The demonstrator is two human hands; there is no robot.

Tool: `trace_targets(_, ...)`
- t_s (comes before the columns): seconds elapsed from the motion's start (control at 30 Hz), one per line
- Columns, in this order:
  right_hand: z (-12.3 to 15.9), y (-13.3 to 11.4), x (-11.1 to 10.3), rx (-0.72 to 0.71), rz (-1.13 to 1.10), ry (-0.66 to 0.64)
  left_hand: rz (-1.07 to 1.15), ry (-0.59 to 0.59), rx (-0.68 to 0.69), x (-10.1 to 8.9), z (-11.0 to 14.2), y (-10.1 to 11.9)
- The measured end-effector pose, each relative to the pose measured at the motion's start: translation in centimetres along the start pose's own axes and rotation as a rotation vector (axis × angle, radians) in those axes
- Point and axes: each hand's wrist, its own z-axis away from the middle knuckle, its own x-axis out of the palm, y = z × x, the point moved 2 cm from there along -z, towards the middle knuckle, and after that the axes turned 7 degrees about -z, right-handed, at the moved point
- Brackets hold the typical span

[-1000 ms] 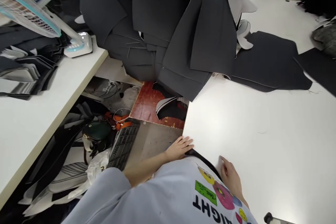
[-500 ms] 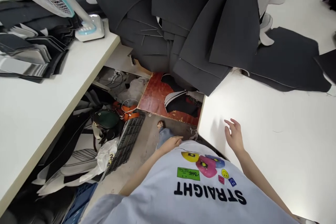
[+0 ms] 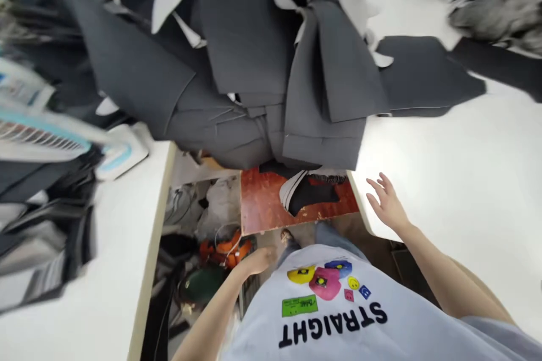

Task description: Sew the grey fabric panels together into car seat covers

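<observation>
Pretty early days by the look of it: the dark panels [image 3: 249, 34] are heaped ahead, draped onto the white table [image 3: 449, 192] on the right, untouched by either hand. Nothing's gripped by the right hand [image 3: 387, 203], fingers loosely spread near that table's edge. The left hand [image 3: 257, 260] is blurred, so its fingers can't be read.

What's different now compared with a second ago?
The left hand has come away from the corner of the right-hand table and hangs over the gap. The right hand has moved forward from beside the shirt, to near that corner, fingers spread. The view has turned toward the gap; nothing has visibly been picked up. The dark fabric pile and red board look unchanged.
</observation>
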Motion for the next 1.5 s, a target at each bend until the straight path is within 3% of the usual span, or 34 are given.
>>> trace_targets(0.13, -3.7, 2.0, -2.5, 0.16, -0.112, 0.158, -0.005, 0.068, 0.117, -8.2, -7.2, 2.9)
trace_targets(0.33, -17.3, 8.2, -4.9, 0.2, -0.187, 0.3, 0.054, 0.327, 0.198, -22.2, -15.9, 10.6)
trace_targets(0.53, -34.2, 12.5, -7.5, 0.174, -0.246, 0.216, 0.373, 0.725, 0.074, -37.5, -22.2, 19.5)
trace_targets(0.63, -41.6, 13.4, -8.3, 0.21, -0.266, 0.154, 0.452, 0.755, 0.023, -43.8, -27.0, 24.0)
trace_targets(0.7, -44.9, 13.6, -7.9, 0.27, -0.279, 0.111, 0.486, 0.729, 0.014, -46.7, -30.8, 27.1)
trace_targets(0.8, -46.8, 12.9, -5.9, 0.346, -0.267, 0.044, 0.511, 0.716, 0.003, -49.1, -36.3, 31.4)
trace_targets(0.97, -46.2, 9.6, -3.8, 0.413, -0.122, 0.0, 0.565, 0.745, -0.042, -49.8, -41.9, 35.4)
trace_targets(1.07, -46.3, 6.1, -2.5, 0.296, -0.025, -0.029, 0.61, 0.761, -0.061, -49.2, -43.6, 36.1)
trace_targets(1.13, -46.6, 3.0, -0.5, 0.158, 0.028, -0.069, 0.617, 0.787, -0.045, -48.6, -44.4, 36.3)
trace_targets(1.23, -46.8, -1.4, 3.1, -0.007, 0.064, -0.124, 0.584, 0.861, 0.007, -48.0, -45.2, 36.8)
trace_targets(1.3, -46.7, -3.1, 4.2, -0.072, 0.064, -0.122, 0.542, 0.901, 0.049, -48.7, -45.0, 37.4)
trace_targets(1.37, -46.2, -3.4, 3.6, -0.155, 0.064, -0.115, 0.492, 0.927, 0.113, -50.3, -44.1, 38.7)
trace_targets(1.43, -45.3, -2.6, 1.6, -0.253, 0.019, -0.076, 0.442, 0.948, 0.194, -52.6, -42.2, 40.7)
trace_targets(1.5, -44.2, -0.9, -1.2, -0.25, -0.209, 0.061, 0.334, 0.973, 0.281, -55.2, -39.3, 42.9)
